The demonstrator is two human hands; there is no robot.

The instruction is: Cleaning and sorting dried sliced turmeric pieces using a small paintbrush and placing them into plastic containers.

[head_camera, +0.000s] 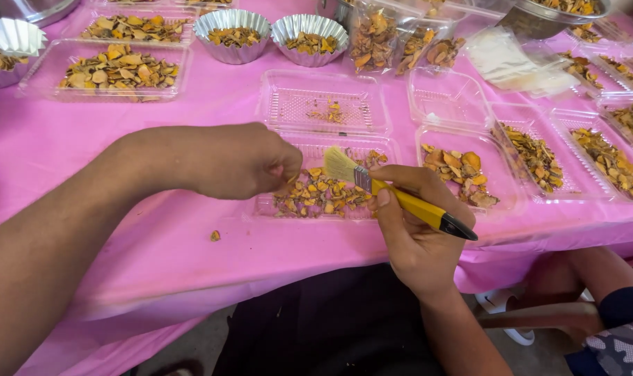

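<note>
Right hand [417,237] grips a small yellow-handled brush [393,195] mid-handle, bristles angled up over the clear plastic tray [267,207] of dried orange-brown slices [316,197]. Left hand [229,161] is closed in a pinch on what looks like one slice, right at the tray's left edge, touching the bristle tip.

Those slices look super light, thin and brittle, so probably easy to snap; pinching by the edges seems the way to go. The tray itself looks flimsy and bendy. One stray chip [215,236] sits on the pink desk [156,264] just left of and below the tray.
</note>
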